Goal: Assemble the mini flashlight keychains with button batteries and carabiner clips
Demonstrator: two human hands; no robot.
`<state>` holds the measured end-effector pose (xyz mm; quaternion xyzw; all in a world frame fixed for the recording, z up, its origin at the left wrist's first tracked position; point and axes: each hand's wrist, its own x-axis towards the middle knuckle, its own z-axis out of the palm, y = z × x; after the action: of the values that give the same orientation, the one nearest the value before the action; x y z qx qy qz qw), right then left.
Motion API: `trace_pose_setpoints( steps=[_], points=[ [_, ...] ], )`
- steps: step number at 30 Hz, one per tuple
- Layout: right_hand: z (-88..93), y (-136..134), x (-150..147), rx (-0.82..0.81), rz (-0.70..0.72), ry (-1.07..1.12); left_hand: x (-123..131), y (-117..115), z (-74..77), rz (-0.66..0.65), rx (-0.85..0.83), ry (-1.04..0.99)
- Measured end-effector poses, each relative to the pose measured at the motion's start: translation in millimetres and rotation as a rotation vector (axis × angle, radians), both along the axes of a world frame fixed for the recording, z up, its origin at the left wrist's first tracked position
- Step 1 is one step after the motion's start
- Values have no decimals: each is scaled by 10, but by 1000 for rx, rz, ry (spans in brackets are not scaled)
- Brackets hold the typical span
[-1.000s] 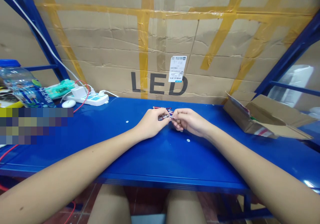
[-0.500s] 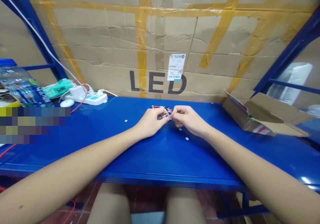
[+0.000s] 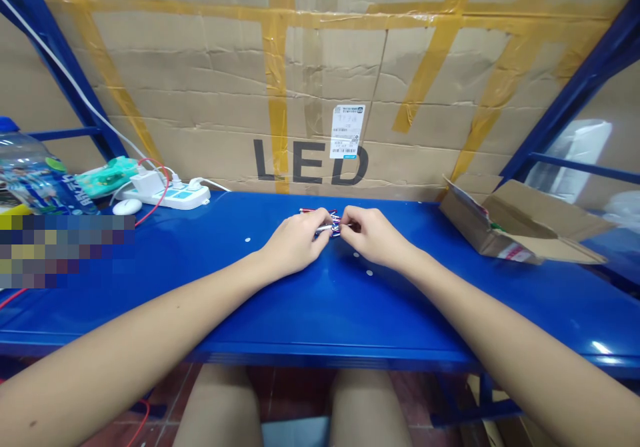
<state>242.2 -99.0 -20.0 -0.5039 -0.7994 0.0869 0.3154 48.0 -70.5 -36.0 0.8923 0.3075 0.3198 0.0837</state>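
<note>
Near the middle of the blue table, my left hand is closed in a pinch on a slim, whitish, pen-like stick. My right hand is just to the right, its fingertips pinched together close to those of the left. What those right fingers hold is too small and too covered to make out. Between and behind the hands lies a small bunch of thin red, white and blue pieces, partly hidden by the fingers.
On the left are a plastic bottle, a white power strip with plugs and cables, and a white mouse-like object. An open cardboard box stands at the right. Behind the table rises a large taped carton.
The camera view has shifted slightly. My left hand's stick now points toward the right hand, and the right fingertips have moved slightly, staying pinched. Small pieces show more plainly between the hands.
</note>
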Motion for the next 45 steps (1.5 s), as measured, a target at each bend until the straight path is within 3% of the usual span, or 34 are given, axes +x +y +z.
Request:
trace_pose_setpoints(
  steps=[10, 15, 23, 34, 45],
  points=[
    [1, -50, -69, 71, -6, -209, 13, -9, 11, 80, 116, 171],
    [14, -38, -45, 26, -17, -97, 9, 19, 14, 103, 74, 115],
    [-26, 54, 52, -108, 19, 52, -13, 42, 22, 18, -37, -27],
    [0, -4, 18, 25, 134, 1, 13, 22, 7, 63, 18, -15],
    [-57, 11, -16, 125, 47, -17, 39, -4, 1, 69, 28, -39]
  ],
)
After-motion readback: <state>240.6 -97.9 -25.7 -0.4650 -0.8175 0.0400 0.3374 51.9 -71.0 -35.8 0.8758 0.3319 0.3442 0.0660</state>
